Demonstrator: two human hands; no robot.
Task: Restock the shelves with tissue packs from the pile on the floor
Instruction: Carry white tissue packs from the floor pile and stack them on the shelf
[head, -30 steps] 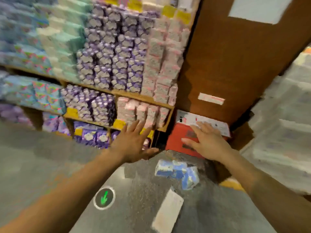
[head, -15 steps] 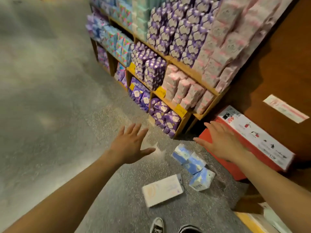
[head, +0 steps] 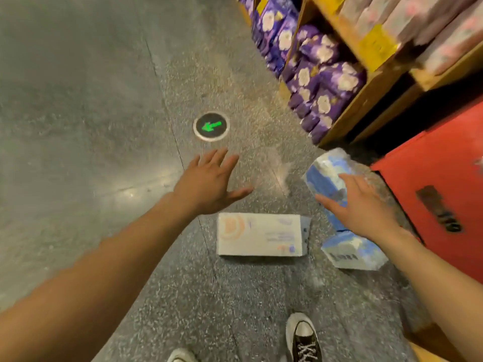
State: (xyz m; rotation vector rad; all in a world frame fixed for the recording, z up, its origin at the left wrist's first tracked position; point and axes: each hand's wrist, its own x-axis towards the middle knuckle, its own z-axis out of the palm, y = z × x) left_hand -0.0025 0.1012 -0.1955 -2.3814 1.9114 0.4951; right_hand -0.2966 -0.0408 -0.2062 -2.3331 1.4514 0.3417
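Flat white tissue pack (head: pixel 258 237) on grey floor (head: pixel 91 113), blue-white packs (head: pixel 349 253) just beside.

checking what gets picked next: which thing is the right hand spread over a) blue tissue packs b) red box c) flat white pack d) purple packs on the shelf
a: the right hand is spread open over the blue tissue packs, while the flat white pack lies apart from it.

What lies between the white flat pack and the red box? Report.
Head view: blue tissue packs lie between the white pack and the red box, the right hand over them.
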